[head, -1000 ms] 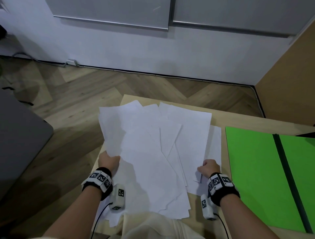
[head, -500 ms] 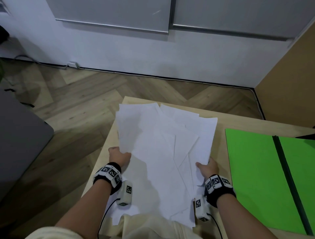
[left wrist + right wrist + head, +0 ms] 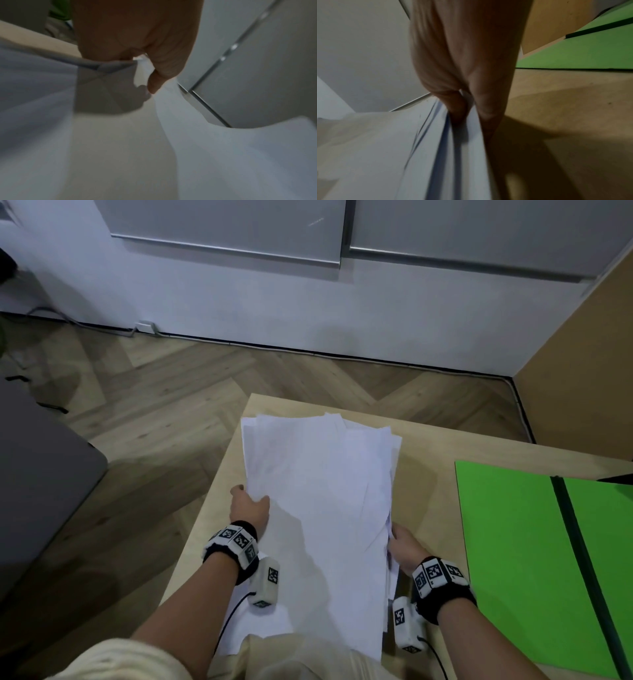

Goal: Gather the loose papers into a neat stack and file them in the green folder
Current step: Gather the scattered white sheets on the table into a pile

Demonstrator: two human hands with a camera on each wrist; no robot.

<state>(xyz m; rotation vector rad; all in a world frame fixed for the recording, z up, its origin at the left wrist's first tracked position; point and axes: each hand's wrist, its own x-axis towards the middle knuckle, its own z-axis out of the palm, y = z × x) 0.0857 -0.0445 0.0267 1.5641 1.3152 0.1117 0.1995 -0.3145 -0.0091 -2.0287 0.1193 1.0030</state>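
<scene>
You have bare table [image 3: 428, 474] between the papers [image 3: 318, 508] and the green folder [image 3: 507, 542], a strip wide enough for your right hand [image 3: 404, 546]. Your left hand [image 3: 248, 505] sits near the table's left edge, with open floor beyond. The folder lies open and flat, unobstructed, with 1 dark spine across it

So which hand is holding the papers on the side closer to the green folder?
The right hand; it grips the papers' right edge, beside the green folder.

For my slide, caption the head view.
Both hands, left hand and right hand, grip gathered papers beside the open green folder.
</scene>
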